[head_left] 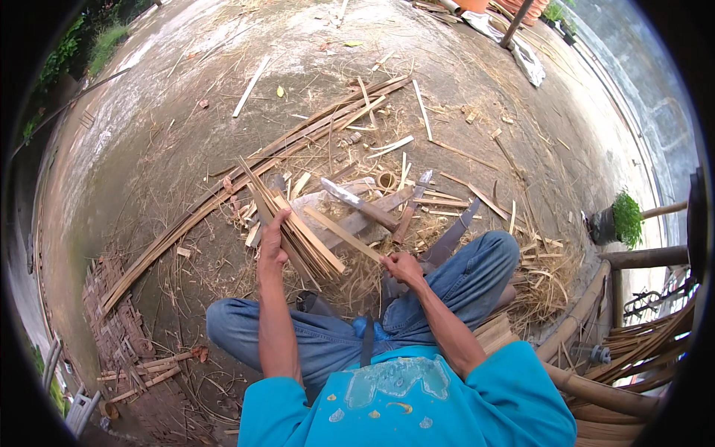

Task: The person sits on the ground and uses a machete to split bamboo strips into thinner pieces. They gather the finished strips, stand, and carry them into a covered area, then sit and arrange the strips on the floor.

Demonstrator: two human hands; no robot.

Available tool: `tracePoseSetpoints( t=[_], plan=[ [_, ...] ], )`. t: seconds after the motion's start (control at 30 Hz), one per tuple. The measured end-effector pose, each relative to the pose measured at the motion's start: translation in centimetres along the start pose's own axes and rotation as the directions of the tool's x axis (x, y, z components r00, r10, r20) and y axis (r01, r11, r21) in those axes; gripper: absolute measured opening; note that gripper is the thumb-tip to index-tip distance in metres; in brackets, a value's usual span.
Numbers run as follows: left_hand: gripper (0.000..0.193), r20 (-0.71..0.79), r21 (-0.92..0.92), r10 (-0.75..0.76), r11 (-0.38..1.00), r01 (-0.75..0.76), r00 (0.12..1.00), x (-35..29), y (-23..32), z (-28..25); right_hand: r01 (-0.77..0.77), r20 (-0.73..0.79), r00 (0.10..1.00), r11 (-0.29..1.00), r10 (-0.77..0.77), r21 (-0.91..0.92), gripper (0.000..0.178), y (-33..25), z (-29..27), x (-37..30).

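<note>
My left hand [273,240] is closed around a fanned bundle of split bamboo strips [311,242], tilted above my lap. In my right hand [403,267], a single flat bamboo strip [339,231] is pinched near its lower end. Its far end points up and left, beside the bundle. On the ground beyond my hands lie a wooden block [350,226] and a blade with a brown handle [359,203]. Close to these are a second wooden-handled tool [407,220] and a dark curved blade [452,237] near my right knee.
Long bamboo slats [257,158] run diagonally across the concrete ground at left. Shavings and offcuts [547,279] are heaped beside my right knee. A potted plant [620,221] and bamboo poles [645,258] stand at the right. A torn woven mat [123,320] lies at the left.
</note>
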State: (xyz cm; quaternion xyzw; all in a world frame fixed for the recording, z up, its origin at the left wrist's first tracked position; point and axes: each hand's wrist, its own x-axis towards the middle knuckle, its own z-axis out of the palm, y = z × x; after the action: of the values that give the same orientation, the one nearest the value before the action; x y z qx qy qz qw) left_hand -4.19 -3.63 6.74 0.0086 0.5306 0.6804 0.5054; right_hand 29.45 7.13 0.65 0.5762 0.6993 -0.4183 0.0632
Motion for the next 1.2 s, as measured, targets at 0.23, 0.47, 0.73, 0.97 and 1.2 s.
tracePoseSetpoints(
  t=[0.23,0.47,0.73,0.97,1.2],
  plan=[
    [0.045,0.023,-0.036,-0.064,0.997,0.065,0.998,0.9,-1.9,-0.6,0.274,-0.03,0.96,0.909,-0.279,0.315,0.038,-1.5,-2.1,-3.6],
    [0.061,0.186,-0.07,0.023,0.998,-0.01,0.982,-2.1,0.6,2.7,0.267,0.048,0.953,0.906,-0.298,0.329,0.034,-3.2,-3.1,-5.2],
    [0.063,0.339,0.067,0.012,0.997,-0.037,0.941,-4.5,0.9,4.0,0.465,-0.005,0.864,0.794,-0.504,0.392,0.025,-10.1,-3.4,-6.0],
    [0.066,0.403,-0.018,0.03,1.0,-0.025,0.915,-4.6,0.9,4.2,0.41,-0.195,0.905,0.653,-0.378,0.636,0.024,-10.7,-1.5,-7.0],
    [0.069,0.447,0.025,0.008,0.999,-0.022,0.894,-4.7,1.2,4.4,0.439,-0.357,0.894,0.697,-0.273,0.567,0.03,-10.1,-1.5,-6.8]
  ],
)
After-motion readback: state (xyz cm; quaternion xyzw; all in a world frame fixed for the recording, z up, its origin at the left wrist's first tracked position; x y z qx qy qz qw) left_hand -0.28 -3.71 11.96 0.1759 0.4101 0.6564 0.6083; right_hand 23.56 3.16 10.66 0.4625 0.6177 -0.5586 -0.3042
